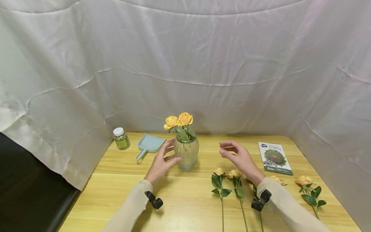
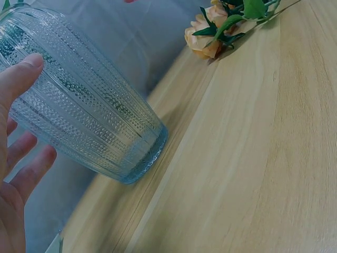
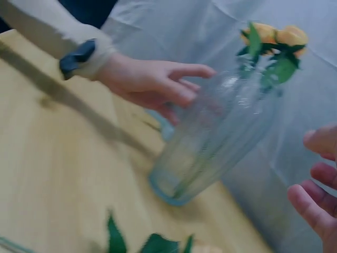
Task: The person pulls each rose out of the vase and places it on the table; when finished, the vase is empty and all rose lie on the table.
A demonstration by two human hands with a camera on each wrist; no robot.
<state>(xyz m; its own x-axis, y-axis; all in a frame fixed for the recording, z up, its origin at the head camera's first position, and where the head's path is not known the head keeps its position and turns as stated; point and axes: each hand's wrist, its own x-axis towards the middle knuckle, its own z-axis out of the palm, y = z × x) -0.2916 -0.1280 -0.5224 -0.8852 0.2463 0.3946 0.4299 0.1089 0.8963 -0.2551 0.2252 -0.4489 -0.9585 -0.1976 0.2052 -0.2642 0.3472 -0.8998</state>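
A ribbed clear glass vase [image 1: 186,156] stands upright on the wooden table with two yellow-orange roses [image 1: 178,120] in it. My left hand [image 1: 162,161] is at the vase's left side, its thumb overlapping the glass and its other fingers spread loosely by the edge. In the left wrist view the thumb [image 2: 29,66] lies across the ribbed wall, with fingertips right beside the vase. My right hand [image 1: 239,158] hovers to the right of the vase, fingers loosely bent and nothing between them. Below it several more roses [image 1: 234,174] lie on the table, one partly hidden by the right wrist.
A white-capped jar [image 1: 121,139] and a pale blue dustpan [image 1: 150,143] are at the back left. On the right lie a sunflower-printed packet [image 1: 275,158] and another rose [image 1: 308,190]. Grey curtain [image 1: 203,64] closes off the table's back and sides.
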